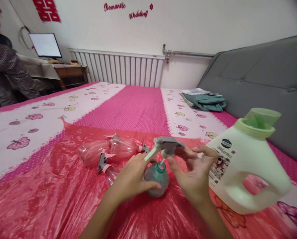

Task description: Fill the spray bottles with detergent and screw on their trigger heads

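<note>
My left hand (133, 177) is wrapped round a small green spray bottle (156, 179) standing on a red plastic sheet (51, 192). My right hand (193, 169) pinches the grey trigger sprayer head (167, 146), lifted just above the bottle's open neck, with its white tube dipping into the opening. A large white detergent jug (248, 166) with a green cap stands right of my right hand, close to it.
Several pink spray bottles (108, 151) lie on the sheet behind my left hand. Folded teal clothes (204, 99) rest on the pink bedspread near a grey headboard (262, 76). A person's sleeve (6, 73) shows at far left by a desk with a monitor (45, 45).
</note>
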Motion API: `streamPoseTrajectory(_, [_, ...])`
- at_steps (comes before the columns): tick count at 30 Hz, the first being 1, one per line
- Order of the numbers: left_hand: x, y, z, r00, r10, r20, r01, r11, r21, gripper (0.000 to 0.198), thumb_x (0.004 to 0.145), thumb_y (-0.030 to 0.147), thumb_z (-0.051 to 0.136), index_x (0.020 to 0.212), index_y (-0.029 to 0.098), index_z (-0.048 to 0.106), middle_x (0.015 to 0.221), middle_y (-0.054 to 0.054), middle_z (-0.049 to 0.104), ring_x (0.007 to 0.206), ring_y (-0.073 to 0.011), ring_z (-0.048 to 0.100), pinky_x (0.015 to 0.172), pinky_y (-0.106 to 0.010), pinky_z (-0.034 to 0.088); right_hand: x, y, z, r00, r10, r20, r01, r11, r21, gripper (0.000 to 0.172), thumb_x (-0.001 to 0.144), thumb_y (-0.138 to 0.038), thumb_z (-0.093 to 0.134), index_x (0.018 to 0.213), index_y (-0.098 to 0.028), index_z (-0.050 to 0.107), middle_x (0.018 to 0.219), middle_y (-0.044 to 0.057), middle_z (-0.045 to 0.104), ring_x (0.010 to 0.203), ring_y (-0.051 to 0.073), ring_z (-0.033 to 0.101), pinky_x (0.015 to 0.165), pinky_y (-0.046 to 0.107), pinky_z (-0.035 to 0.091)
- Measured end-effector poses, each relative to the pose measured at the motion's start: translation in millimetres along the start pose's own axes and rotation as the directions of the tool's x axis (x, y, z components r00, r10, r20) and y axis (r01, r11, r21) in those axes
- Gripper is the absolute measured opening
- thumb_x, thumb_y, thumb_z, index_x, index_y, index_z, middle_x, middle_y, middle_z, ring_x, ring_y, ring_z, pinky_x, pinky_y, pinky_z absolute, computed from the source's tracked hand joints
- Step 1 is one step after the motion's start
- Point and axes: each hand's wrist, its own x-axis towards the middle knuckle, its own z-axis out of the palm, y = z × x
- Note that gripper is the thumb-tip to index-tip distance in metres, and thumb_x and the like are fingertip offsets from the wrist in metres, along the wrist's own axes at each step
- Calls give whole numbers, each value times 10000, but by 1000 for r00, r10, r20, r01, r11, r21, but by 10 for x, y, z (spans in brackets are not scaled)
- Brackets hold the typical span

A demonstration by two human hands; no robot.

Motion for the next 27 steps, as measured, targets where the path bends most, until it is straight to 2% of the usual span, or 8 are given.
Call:
streamPoseTrajectory(3, [-5,-1,2,1000,17,-1,-18,1000,-17,669,717,365,859,1287,295,518,1290,-55,594,1172,-290,559,985,-429,451,-114,82,-1,975,215,49,-218,973,79,524,913,-271,672,1226,-283,252,1114,28,626,1017,140,639,915,299,538])
streamPoseTrajectory(6, [-13,2,-7,1000,12,18,-12,1000,-6,592,751,409,827,1256,273,550,1264,-67,616,1164,-296,569,990,-437,453,-150,205,-67,912,363,192,-389,913,121,624,915,-403,687,1392,-259,312,1280,91,566,1174,172,578,1001,315,506])
streamPoseTrajectory(9, [-22,10,-23,997,-11,76,10,1000,22,497,799,455,772,1215,253,588,1244,-79,642,1139,-309,592,965,-449,466,-136,296,-141,847,408,341,-478,865,154,675,886,-459,718,1426,-219,393,1378,115,498,1267,193,519,1091,316,450])
streamPoseTrajectory(12, [-33,16,-25,991,-16,137,10,999,45,481,830,471,735,1238,261,592,1239,-74,667,1120,-314,617,950,-454,472,-121,310,-178,791,436,430,-557,804,210,858,883,-469,724,1541,-250,219,1313,104,549,1234,192,545,1064,337,476])
streamPoseTrajectory(15, [-35,17,-11,992,-8,127,1,999,53,536,845,501,710,1311,281,560,1295,-76,656,1173,-317,607,984,-452,461,-122,294,-188,760,449,470,-592,777,213,926,859,-493,746,1561,-235,201,1307,113,553,1216,205,557,1056,360,487])
streamPoseTrajectory(18, [-25,24,-1,993,-9,116,1,997,75,610,844,517,701,1382,305,507,1317,-71,647,1176,-316,612,990,-446,465,-136,307,-191,757,434,489,-582,788,201,739,839,-504,762,1442,-218,443,1328,112,546,1219,216,554,1077,368,470])
streamPoseTrajectory(21, [-16,23,-5,991,-18,131,4,994,111,631,834,547,699,1380,286,521,1313,-83,649,1156,-332,624,986,-464,468,-150,347,-188,752,424,504,-568,805,170,549,829,-542,760,1225,-188,623,1220,107,610,1154,222,588,1055,369,481])
streamPoseTrajectory(27, [-31,-17,-1,978,36,206,-66,988,142,844,707,601,784,1420,262,487,1368,-116,615,1231,-379,582,1035,-506,427,-137,391,-208,743,402,536,-546,826,138,560,837,-558,751,1243,-191,632,1167,97,625,1128,216,593,1034,344,477])
